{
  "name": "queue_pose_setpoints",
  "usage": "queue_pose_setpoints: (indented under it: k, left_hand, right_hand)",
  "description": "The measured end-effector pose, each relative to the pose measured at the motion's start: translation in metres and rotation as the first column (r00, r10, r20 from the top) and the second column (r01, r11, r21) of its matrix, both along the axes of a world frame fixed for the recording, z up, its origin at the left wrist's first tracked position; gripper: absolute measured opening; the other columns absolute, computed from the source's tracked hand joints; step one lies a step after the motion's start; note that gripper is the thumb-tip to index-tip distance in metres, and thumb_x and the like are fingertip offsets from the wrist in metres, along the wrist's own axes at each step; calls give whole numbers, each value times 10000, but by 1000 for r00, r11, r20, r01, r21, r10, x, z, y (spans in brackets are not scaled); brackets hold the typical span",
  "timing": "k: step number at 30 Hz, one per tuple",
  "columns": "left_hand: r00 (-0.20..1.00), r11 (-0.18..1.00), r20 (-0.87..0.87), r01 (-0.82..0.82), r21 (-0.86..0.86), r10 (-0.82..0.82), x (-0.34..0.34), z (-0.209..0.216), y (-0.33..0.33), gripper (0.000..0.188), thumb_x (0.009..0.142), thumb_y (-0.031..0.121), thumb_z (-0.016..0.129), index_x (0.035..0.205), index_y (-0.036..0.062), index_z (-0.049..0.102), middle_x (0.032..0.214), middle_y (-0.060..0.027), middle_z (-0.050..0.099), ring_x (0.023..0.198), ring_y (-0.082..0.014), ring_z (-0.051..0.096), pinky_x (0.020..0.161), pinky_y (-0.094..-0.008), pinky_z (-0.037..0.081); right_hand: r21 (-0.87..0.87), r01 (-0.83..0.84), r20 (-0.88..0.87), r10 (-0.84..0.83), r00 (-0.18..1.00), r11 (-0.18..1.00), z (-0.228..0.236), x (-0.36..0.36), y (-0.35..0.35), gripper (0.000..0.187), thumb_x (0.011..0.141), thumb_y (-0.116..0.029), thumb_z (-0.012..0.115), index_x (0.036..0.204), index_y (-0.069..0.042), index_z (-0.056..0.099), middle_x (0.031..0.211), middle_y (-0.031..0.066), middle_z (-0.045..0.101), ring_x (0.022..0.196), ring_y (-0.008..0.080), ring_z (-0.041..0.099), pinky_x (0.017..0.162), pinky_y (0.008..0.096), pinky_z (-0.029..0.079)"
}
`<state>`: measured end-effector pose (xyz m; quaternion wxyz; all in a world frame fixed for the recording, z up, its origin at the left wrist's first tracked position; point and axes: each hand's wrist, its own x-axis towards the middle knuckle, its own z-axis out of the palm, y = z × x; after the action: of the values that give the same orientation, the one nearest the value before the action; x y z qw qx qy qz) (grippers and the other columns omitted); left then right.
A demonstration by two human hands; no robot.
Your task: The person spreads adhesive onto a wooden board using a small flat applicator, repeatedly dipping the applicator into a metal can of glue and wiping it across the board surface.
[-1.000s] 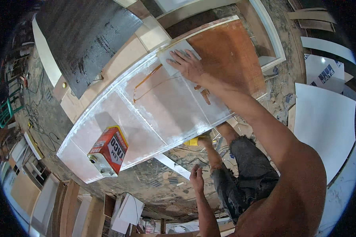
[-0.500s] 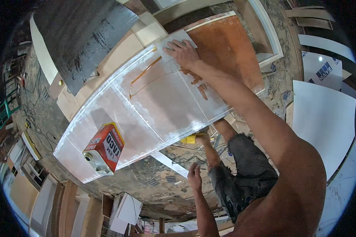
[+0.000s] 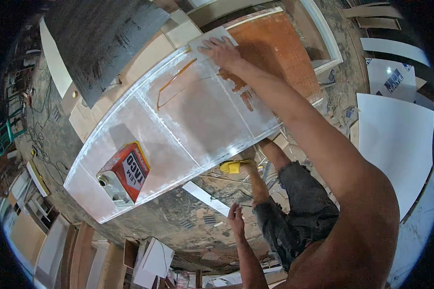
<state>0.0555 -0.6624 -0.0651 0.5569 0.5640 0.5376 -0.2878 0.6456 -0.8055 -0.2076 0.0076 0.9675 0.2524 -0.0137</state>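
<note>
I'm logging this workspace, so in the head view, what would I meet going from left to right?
Green chair-like thing, red-and-white can, right hand, dark frayed shorts, large white sheet.

Long pale curved panel point(image 3: 190, 123), white-streaked: middle stretch open. Left end obstructed by red-and-white rectangular metal can point(image 3: 125, 174). Right hand point(image 3: 221, 51) and bare forearm point(image 3: 282, 94) bar passage at right. Left hand point(image 3: 236, 221): room leftward; dark ragged shorts point(image 3: 306, 200) crowd its right.
</note>
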Motion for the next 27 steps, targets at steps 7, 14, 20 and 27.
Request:
queue_pose_setpoints:
  k: [7,14,20,27]
  left_hand:
    - [998,998,-7,-57,10,57,-16,6,-3,410,970,209,586,1291,-45,556,1198,-165,633,1058,-242,643,809,-344,527]
    - [999,997,16,-43,-69,45,22,7,-26,431,972,229,570,1321,-22,540,1292,-166,589,1142,-270,599,871,-368,521]
    - [999,996,24,-39,-77,41,26,6,-27,484,966,258,583,1340,-43,517,1306,-183,580,1146,-276,596,865,-362,521]
    - [996,995,31,86,-41,-84,1,-17,-20,440,978,224,574,1311,-61,531,1210,-152,640,1062,-219,634,853,-324,516]
  right_hand:
    - [-71,-87,-72,82,994,994,2,-9,9,630,872,-167,608,1460,-261,400,1516,37,382,1390,237,361,1094,532,282]
    - [72,-35,22,33,999,997,-12,1,0,517,918,-165,489,1415,-304,463,1474,59,441,1352,255,415,1087,528,295]
    - [66,-3,-96,9,995,998,-13,2,12,494,920,-141,486,1389,-296,501,1484,67,439,1314,266,464,1083,538,297]
    - [54,-25,-226,37,973,998,8,-9,-22,467,883,-247,598,1346,-278,547,1398,66,515,1276,248,498,1020,497,377]
